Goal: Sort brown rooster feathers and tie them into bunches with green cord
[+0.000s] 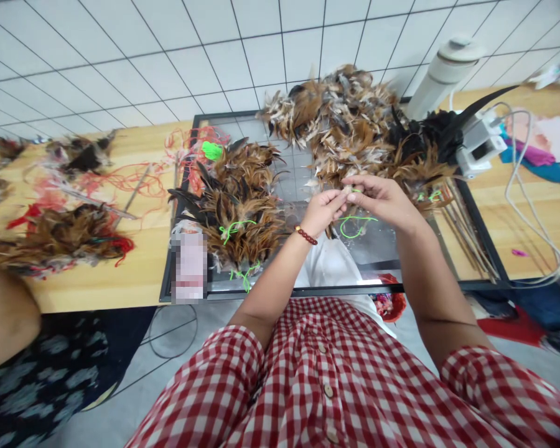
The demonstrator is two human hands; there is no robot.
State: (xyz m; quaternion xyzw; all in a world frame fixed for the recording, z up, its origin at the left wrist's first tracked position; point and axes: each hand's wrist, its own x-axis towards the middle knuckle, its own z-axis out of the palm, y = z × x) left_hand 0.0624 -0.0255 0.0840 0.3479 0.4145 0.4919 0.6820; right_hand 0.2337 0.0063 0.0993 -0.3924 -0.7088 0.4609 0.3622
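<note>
My left hand [325, 210] and my right hand [382, 198] meet above the glass panel, fingertips pinched together. A bit of bright green shows between the fingertips, and a green string [352, 227] loops below them. Whatever else the fingers pinch is too small to make out. Just behind my hands rises a large heap of brown and grey feathers [350, 124]. To the left lie bundles of brown and black feathers [247, 205], some tied with green string. Another tied feather bundle [422, 174] rests right of my right hand.
A black-framed glass panel [326, 290] lies on the wooden table [135, 286]. A pale bottle [443, 74], white device [480, 146] with cable and thin sticks [471, 230] are at right. Leftward are red strings [140, 180], more feathers [74, 236] and another person's arm [4, 305].
</note>
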